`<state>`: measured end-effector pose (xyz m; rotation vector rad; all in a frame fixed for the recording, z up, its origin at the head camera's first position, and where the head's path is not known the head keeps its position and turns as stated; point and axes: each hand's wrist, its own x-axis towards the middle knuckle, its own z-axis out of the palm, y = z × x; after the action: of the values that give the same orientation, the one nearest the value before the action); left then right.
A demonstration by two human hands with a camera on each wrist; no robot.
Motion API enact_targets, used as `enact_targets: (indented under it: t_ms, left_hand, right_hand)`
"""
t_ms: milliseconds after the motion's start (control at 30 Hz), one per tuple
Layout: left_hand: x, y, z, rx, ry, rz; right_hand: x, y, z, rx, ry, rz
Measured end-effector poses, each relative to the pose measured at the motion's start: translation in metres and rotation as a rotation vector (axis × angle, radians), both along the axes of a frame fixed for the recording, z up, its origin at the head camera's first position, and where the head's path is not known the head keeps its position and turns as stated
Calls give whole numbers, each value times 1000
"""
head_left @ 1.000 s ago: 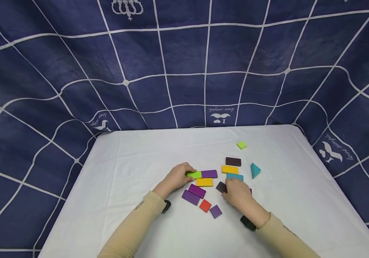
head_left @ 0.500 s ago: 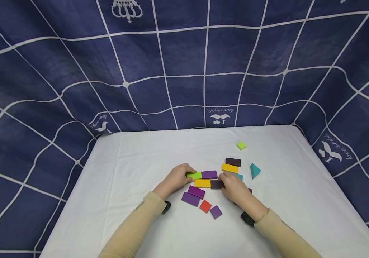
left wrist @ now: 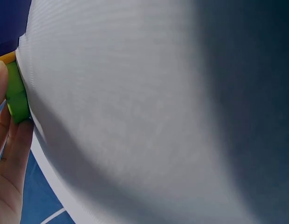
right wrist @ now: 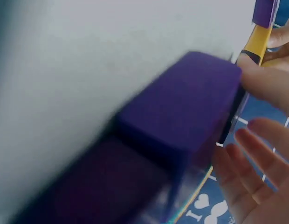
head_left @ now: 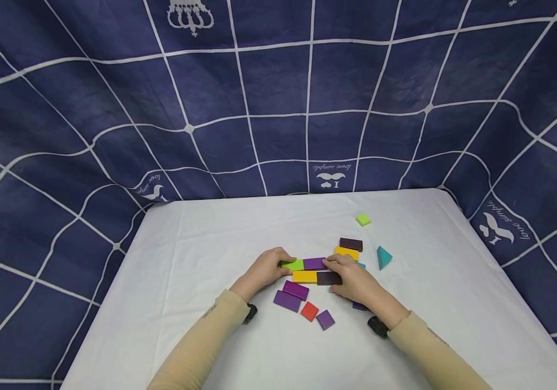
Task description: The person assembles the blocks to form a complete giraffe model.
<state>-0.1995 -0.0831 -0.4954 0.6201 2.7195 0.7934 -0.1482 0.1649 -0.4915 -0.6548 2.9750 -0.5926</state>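
Note:
In the head view, my left hand [head_left: 264, 269] pinches the left end of a lime green block [head_left: 294, 265]. A purple block [head_left: 313, 264] continues that row on the right. Just in front, a yellow block [head_left: 304, 277] and a black block [head_left: 328, 278] lie end to end. My right hand [head_left: 358, 280] is spread over the right side, index fingertip at the purple block's right end, thumb near the black block's front edge. The left wrist view shows thumb and fingers around the green block [left wrist: 16, 91]. Loosely bent fingers show in the right wrist view, beside the black block [right wrist: 233, 105].
Nearer the body lie a magenta block [head_left: 296, 290], a purple one [head_left: 287, 300], a red square [head_left: 309, 311] and a purple square [head_left: 325, 319]. Behind the right hand are a dark brown block [head_left: 351, 244], another yellow block [head_left: 346, 252], a teal triangle [head_left: 384, 258] and a lime square [head_left: 363, 220].
My right hand has brought the black block left against the yellow block's end, then loosened, its index finger moving onto the purple block's end. The left hand stays at the green block.

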Motion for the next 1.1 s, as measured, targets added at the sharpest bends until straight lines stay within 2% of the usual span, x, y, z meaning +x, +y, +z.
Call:
enact_targets:
  t_ms: [200,333,467,567,700,767,833,1100]
  left_hand:
    - [1,1,-1,-2,6,-4]
    - [3,1,1,-11,-5,-10]
    - [6,3,4,2,17,-40]
    - [12,8,6,-9,84,-88]
    - [23,18,5,-92,243,-145]
    - [27,22,4,-130,315,-151]
    - [30,25,3,-150,346,-140]
    - [29,26,1,-125,286,-81]
  right_hand:
    - [-10,0,2,21,-115,65]
    - [-14,0,1,20,-128,76]
    - [-15,0,0,17,-125,83]
    - [-16,0,1,17,-125,87]
    - [-17,-1,1,30,-128,87]
    - [-18,-2,1,31,-134,85]
    - [-18,-2,1,32,-138,84]
    - [-19,-4,2,34,-135,71]
